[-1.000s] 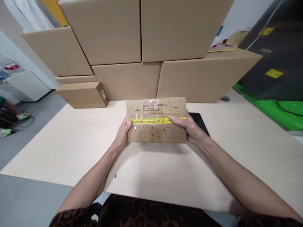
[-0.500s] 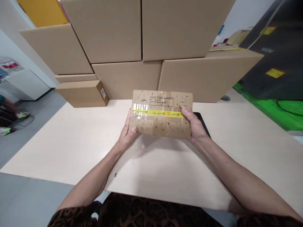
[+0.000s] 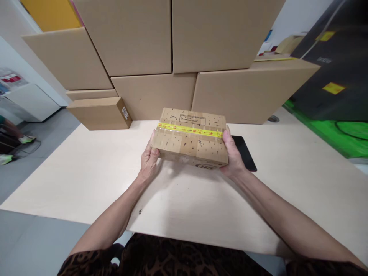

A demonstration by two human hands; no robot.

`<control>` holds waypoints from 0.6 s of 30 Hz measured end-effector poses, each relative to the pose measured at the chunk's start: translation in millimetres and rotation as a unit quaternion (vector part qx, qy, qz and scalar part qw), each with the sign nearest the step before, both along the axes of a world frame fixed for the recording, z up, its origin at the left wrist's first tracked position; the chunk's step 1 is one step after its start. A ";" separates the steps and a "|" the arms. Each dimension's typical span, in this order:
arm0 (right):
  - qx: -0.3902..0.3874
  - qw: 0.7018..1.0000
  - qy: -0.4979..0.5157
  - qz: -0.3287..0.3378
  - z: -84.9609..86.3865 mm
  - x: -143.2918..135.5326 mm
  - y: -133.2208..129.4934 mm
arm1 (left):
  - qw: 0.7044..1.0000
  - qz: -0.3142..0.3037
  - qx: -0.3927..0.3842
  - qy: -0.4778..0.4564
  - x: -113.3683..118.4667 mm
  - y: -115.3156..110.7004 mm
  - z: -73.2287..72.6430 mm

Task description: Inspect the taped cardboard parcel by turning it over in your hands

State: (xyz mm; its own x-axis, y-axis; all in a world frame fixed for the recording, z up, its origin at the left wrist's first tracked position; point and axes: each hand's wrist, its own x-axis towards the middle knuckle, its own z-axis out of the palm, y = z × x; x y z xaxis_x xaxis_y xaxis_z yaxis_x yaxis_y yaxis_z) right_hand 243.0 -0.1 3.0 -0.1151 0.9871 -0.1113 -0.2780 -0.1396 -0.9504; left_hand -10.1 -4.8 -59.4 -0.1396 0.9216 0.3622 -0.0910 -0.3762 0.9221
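Observation:
Between my hands I hold a small cardboard box (image 3: 186, 143) just over the table, tilted so that its top and part of its near side show. A yellow printed tape strip crosses the top, with dark specks and a printed label panel around it. My left hand (image 3: 149, 159) grips the left end, thumb at the near corner. On the right end, my right hand (image 3: 233, 155) is closed with its thumb on the upper edge; its other fingers are hidden. A black phone-like slab (image 3: 245, 153) lies beside my right hand, partly covered by it.
Large cardboard boxes (image 3: 126, 38) are stacked along the back of the pale table (image 3: 71, 172). A flatter brown box (image 3: 99, 114) stands in front at the left. Behind on the right are a dark covered object (image 3: 330, 69) and green flooring (image 3: 324, 138). Another person's leg (image 3: 13, 130) shows far left.
The box has tipped back, so its near side with printed lettering now shows. Both hands have shifted slightly left with it, and more of the black slab is uncovered.

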 end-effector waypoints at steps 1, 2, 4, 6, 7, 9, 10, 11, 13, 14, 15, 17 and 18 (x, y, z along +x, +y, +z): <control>0.002 1.000 0.001 0.000 -0.7 -1.4 -0.6 | 1.000 -0.001 -0.006 -0.002 -0.5 0.3 -0.3; 0.006 1.000 -0.001 0.004 -1.5 -2.5 -1.0 | 1.000 -0.002 -0.012 -0.005 -0.7 0.5 -0.5; 0.024 1.000 -0.013 0.007 -3.4 -3.8 -1.3 | 1.000 0.001 -0.020 -0.012 -0.4 1.0 -0.1; 0.048 0.998 -0.026 -0.007 -5.5 -4.1 -1.3 | 0.999 0.007 -0.028 -0.022 0.5 1.3 0.8; 0.059 0.998 -0.028 -0.020 -6.5 -4.2 -1.2 | 0.999 0.010 -0.033 -0.026 1.0 1.3 1.6; 0.075 0.996 -0.026 -0.048 -8.4 -4.4 -1.1 | 0.998 0.019 -0.043 -0.033 2.2 0.8 3.6; 0.079 0.995 -0.022 -0.058 -9.2 -4.6 -1.2 | 0.998 0.021 -0.048 -0.035 2.8 0.5 5.0; 0.081 0.994 -0.018 -0.064 -10.0 -4.7 -1.2 | 0.998 0.022 -0.053 -0.038 3.5 0.1 6.5; 0.084 0.993 -0.012 -0.076 -11.8 -4.7 -1.5 | 0.997 0.019 -0.064 -0.049 5.5 -0.6 9.8; 0.087 0.993 -0.015 -0.082 -12.9 -4.5 -1.5 | 0.996 0.017 -0.070 -0.057 6.6 -0.7 11.4; 0.093 0.992 -0.022 -0.088 -13.9 -4.0 -1.6 | 0.995 0.016 -0.077 -0.067 7.7 -0.7 12.9; 0.106 0.989 -0.042 -0.094 -16.0 -2.6 -1.5 | 0.992 0.018 -0.092 -0.087 9.7 -0.2 14.8; 0.112 0.988 -0.052 -0.093 -16.8 -1.8 -1.3 | 0.990 0.019 -0.098 -0.095 10.4 0.3 15.3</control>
